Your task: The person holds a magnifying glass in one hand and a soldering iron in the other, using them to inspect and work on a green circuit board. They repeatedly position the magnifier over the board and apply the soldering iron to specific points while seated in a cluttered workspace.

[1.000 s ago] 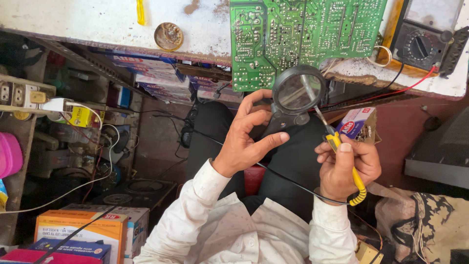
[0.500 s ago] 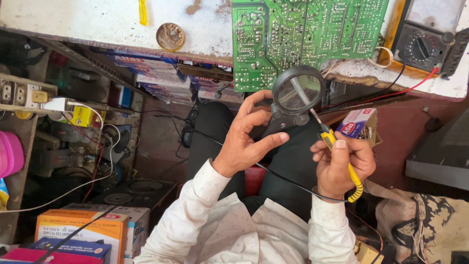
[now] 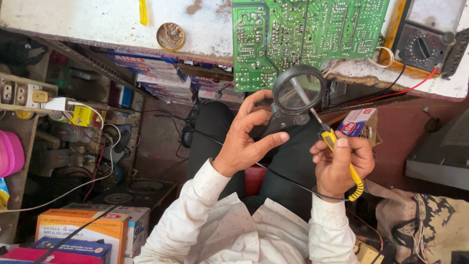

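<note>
My left hand (image 3: pixel 246 134) grips the black handle of a round magnifying glass (image 3: pixel 298 93), held just below the edge of a green circuit board (image 3: pixel 303 34) that lies on the white bench top (image 3: pixel 88 19). My right hand (image 3: pixel 342 164) holds a yellow-handled soldering iron (image 3: pixel 334 146); its metal tip points up behind the lens. A black cord runs from the iron across my lap.
An analogue multimeter (image 3: pixel 427 39) with red and black leads sits at the bench's right end. A round tin (image 3: pixel 171 35) lies on the bench. A small carton (image 3: pixel 359 124) is beside my right hand. A socket strip (image 3: pixel 24 95), shelves and orange boxes (image 3: pixel 83 230) stand at left.
The magnifying glass and both hands have stayed nearly still; the view has shifted slightly, and the iron's tip sits a little closer under the lens.
</note>
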